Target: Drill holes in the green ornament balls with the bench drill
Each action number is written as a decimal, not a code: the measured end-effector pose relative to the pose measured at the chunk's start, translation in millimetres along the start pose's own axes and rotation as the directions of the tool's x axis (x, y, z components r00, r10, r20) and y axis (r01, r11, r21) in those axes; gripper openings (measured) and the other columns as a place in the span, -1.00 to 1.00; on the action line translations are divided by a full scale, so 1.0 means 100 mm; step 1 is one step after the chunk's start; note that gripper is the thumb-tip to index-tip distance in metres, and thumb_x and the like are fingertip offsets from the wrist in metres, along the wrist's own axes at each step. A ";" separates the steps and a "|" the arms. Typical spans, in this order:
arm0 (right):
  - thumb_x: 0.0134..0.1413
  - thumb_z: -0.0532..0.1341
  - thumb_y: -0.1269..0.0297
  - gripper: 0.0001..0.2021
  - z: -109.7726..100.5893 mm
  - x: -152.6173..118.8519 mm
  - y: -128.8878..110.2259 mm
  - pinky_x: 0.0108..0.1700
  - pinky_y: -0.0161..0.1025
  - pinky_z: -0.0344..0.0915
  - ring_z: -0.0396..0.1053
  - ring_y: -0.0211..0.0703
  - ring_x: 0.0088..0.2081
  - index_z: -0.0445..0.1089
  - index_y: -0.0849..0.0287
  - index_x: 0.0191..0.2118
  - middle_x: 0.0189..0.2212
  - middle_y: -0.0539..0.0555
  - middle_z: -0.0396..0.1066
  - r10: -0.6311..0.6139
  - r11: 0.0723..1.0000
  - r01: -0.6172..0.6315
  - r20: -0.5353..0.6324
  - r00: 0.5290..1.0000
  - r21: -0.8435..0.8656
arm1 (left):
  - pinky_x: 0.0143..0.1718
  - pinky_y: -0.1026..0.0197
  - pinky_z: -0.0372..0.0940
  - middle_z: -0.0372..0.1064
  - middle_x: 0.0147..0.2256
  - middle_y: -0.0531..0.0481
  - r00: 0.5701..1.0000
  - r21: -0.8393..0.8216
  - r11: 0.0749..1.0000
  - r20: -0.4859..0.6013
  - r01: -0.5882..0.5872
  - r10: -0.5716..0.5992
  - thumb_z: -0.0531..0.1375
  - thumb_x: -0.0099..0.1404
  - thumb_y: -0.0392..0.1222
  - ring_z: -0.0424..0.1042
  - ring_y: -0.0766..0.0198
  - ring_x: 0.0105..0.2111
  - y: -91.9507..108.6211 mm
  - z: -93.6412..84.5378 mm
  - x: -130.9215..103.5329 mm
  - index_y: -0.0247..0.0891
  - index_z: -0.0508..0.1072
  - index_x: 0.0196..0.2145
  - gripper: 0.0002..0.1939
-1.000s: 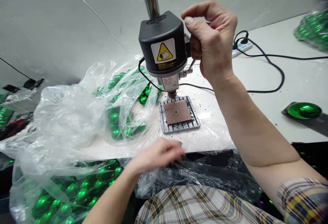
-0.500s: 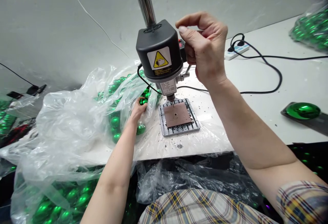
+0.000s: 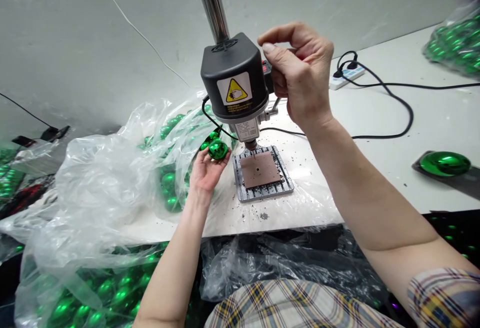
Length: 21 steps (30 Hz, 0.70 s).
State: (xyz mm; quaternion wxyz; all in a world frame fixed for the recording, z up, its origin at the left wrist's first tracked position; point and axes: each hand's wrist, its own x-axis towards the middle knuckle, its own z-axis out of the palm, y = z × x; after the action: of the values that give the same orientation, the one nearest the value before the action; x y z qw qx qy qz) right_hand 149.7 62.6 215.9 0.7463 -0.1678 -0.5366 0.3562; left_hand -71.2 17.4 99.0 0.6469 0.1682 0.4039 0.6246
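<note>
Palm up, my left hand point(image 3: 208, 172) has its fingers round a shiny green ball ornament point(image 3: 217, 149), just left of the bench drill press point(image 3: 232, 78). More green balls point(image 3: 168, 183) lie behind and beside it in a clear plastic bag point(image 3: 101, 168). My right hand point(image 3: 302, 68) is raised at the right of the drill head, its lower fingers closed round the end of the feed lever point(image 3: 275, 105); thumb and index finger stay apart. Under the chuck point(image 3: 250, 144), a brown square plate point(image 3: 260, 170) with a hole rests on the grooved metal base point(image 3: 266, 196).
Dark shavings point(image 3: 264, 216) dot the white table point(image 3: 311, 168). A power strip point(image 3: 347, 75) with a black cord point(image 3: 407, 113) lies at the right. Further right are a green oval object point(image 3: 444, 163) on a dark holder and another bag of green balls point(image 3: 455, 43). Bagged balls point(image 3: 108, 288) stand below the table edge.
My left hand has drawn back from the bag and turned palm up, bringing out a green ball. The right hand stays nearly where it was.
</note>
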 end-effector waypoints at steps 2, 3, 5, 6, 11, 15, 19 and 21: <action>0.06 0.30 0.30 -0.94 0.00 0.00 0.00 -0.58 -0.23 0.06 0.05 -0.29 -0.65 0.47 0.00 -0.42 -0.70 -0.12 0.08 -0.013 1.000 0.013 -0.002 1.000 0.004 | 0.04 0.03 0.43 0.46 -0.03 -0.18 0.992 0.080 0.990 0.061 -0.114 0.109 0.16 0.33 -0.17 0.49 0.11 0.00 -0.22 0.02 -0.18 -0.28 0.34 -0.03 -0.73; 0.06 0.31 0.28 -0.94 0.00 0.00 -0.01 -0.58 -0.24 0.07 0.07 -0.28 -0.64 0.47 0.00 -0.41 -0.70 -0.12 0.07 -0.009 1.000 0.009 -0.004 1.000 -0.012 | 0.06 0.02 0.42 0.46 -0.05 -0.14 0.981 0.139 0.974 0.100 -0.176 0.163 0.22 0.30 -0.16 0.50 0.13 -0.02 -0.33 0.01 -0.25 -0.24 0.33 -0.02 -0.69; 0.07 0.32 0.22 -0.95 -0.01 -0.01 -0.01 -0.59 -0.25 0.08 0.14 -0.25 -0.61 0.46 -0.01 -0.39 -0.70 -0.11 0.07 0.011 0.998 -0.012 -0.004 1.000 -0.060 | 0.02 0.04 0.42 0.47 -0.08 -0.07 0.962 0.274 0.927 0.166 -0.257 0.218 0.33 0.20 -0.14 0.53 0.17 -0.08 -0.55 -0.06 -0.32 -0.16 0.30 0.01 -0.55; 0.08 0.33 0.19 -0.93 -0.01 -0.01 -0.01 -0.59 -0.26 0.09 0.16 -0.24 -0.59 0.45 -0.01 -0.38 -0.70 -0.11 0.06 0.015 0.997 -0.015 -0.005 1.000 -0.077 | -0.02 0.06 0.43 0.48 -0.09 -0.06 0.958 0.336 0.902 0.180 -0.272 0.222 0.37 0.15 -0.12 0.53 0.18 -0.12 -0.65 -0.11 -0.33 -0.15 0.30 0.01 -0.49; 0.10 0.32 0.21 -0.93 -0.01 -0.01 0.00 -0.58 -0.27 0.12 0.17 -0.24 -0.60 0.44 0.01 -0.37 -0.69 -0.12 0.01 0.003 0.997 -0.004 -0.004 1.000 -0.073 | -0.08 0.19 0.38 0.51 -0.19 -0.02 0.941 0.444 0.830 0.168 -0.337 0.293 0.45 0.04 -0.02 0.51 0.28 -0.21 -0.91 -0.30 -0.09 -0.20 0.34 -0.02 -0.40; 0.11 0.29 0.24 -0.96 0.00 -0.02 0.01 -0.59 -0.26 0.11 0.16 -0.25 -0.61 0.44 0.01 -0.36 -0.68 -0.11 0.08 0.015 0.995 -0.018 -0.028 0.999 -0.102 | -0.07 0.20 0.35 0.53 -0.23 -0.01 0.934 0.479 0.802 0.187 -0.358 0.305 0.39 0.12 0.03 0.51 0.29 -0.22 -0.91 -0.28 0.06 -0.21 0.37 0.00 -0.45; 0.12 0.28 0.21 -0.93 0.01 -0.03 -0.01 -0.62 -0.24 0.04 0.16 -0.24 -0.62 0.44 0.02 -0.36 -0.64 -0.08 0.18 0.018 0.989 -0.025 -0.047 0.999 -0.149 | -0.06 0.21 0.34 0.52 -0.21 -0.01 0.919 0.515 0.762 0.234 -0.393 0.317 0.42 0.09 -0.05 0.50 0.28 -0.20 -0.92 -0.20 0.05 -0.22 0.37 -0.04 -0.47; 0.13 0.27 0.21 -0.94 0.01 -0.04 -0.03 -0.63 -0.24 0.04 0.19 -0.23 -0.62 0.44 0.01 -0.36 -0.62 -0.06 0.21 0.022 0.983 -0.030 -0.049 0.999 -0.179 | -0.07 0.19 0.36 0.51 -0.19 -0.03 0.914 0.534 0.742 0.251 -0.405 0.318 0.44 0.05 -0.07 0.50 0.26 -0.19 -0.95 -0.16 0.06 -0.22 0.37 -0.06 -0.46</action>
State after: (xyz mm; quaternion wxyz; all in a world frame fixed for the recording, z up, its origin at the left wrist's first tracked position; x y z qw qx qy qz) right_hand 149.2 57.9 215.7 0.7358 -0.2500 -0.5467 0.3120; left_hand -20.0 2.7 18.8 0.4589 0.4750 0.4852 0.5730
